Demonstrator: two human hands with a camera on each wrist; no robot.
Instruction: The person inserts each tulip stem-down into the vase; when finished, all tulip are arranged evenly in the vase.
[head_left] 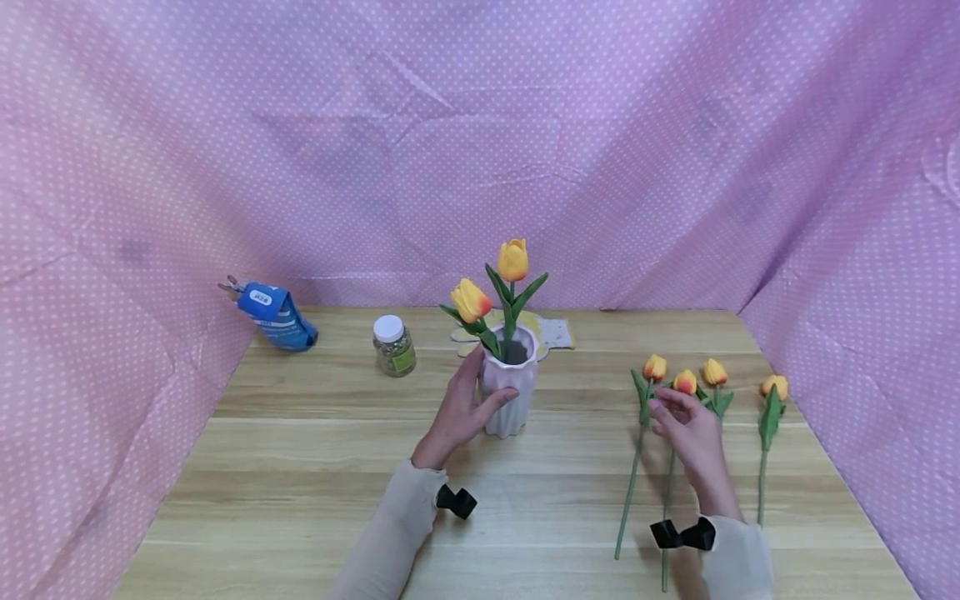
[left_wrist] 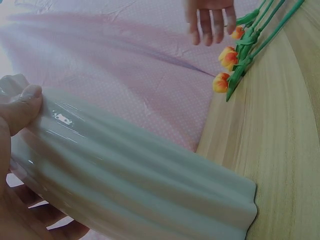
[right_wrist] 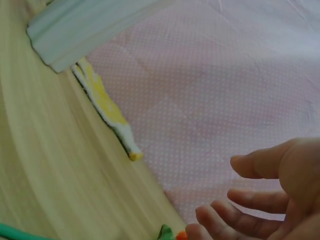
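Note:
My left hand [head_left: 456,410] grips a white fluted vase [head_left: 510,398] near its top, thumb across the front and fingers behind. The vase stands upright on the table in the head view. Two yellow-orange tulips [head_left: 513,260] rise from it, one leaning left. Over the tulips lying on the right, my right hand [head_left: 696,437] hovers with fingers loosely bent. The right wrist view shows a gap between thumb and fingers, with nothing held. Nearest to those fingertips is the leftmost lying tulip [head_left: 655,367], its long green stem pointing toward me.
A yellow and white glove [head_left: 557,333] lies behind the vase. Left of it stands a white-capped jar [head_left: 395,352], and farther left a blue clipped packet [head_left: 276,317]. Another tulip [head_left: 774,387] lies near the table's right edge. Pink dotted cloth [head_left: 480,150] hangs around the wooden table [head_left: 300,500].

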